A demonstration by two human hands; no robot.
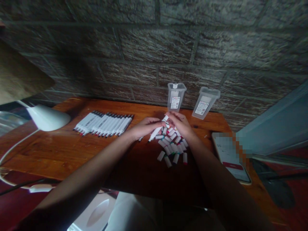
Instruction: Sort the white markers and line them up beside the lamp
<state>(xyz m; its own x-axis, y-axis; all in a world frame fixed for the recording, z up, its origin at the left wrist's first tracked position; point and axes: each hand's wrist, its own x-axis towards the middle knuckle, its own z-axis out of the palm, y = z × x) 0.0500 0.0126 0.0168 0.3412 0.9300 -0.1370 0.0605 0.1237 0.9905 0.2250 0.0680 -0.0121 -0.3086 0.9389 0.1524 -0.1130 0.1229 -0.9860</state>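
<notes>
From my end I see both bare hands working over the middle of the wooden table, above the far side of the loose caps. The left hand is closed around a white marker, thumb along its upper part, the marker slanting with one end toward the near left. The right hand is half closed with its fingertips at the marker's far end; whether they pinch the marker itself or a separate cap, I cannot tell. As for what is done, a row of markers lies side by side to the left, dark ends far and coloured tips near, and I judge those near ends to be uncapped. What looks unfinished to me is the heap of caps, scattered toward the near side with no order I can make out, and the one marker in hand, apart from the row. At the far edge stand a left clear container and a right clear container, both labelled; the row and heap lie outside them.
</notes>
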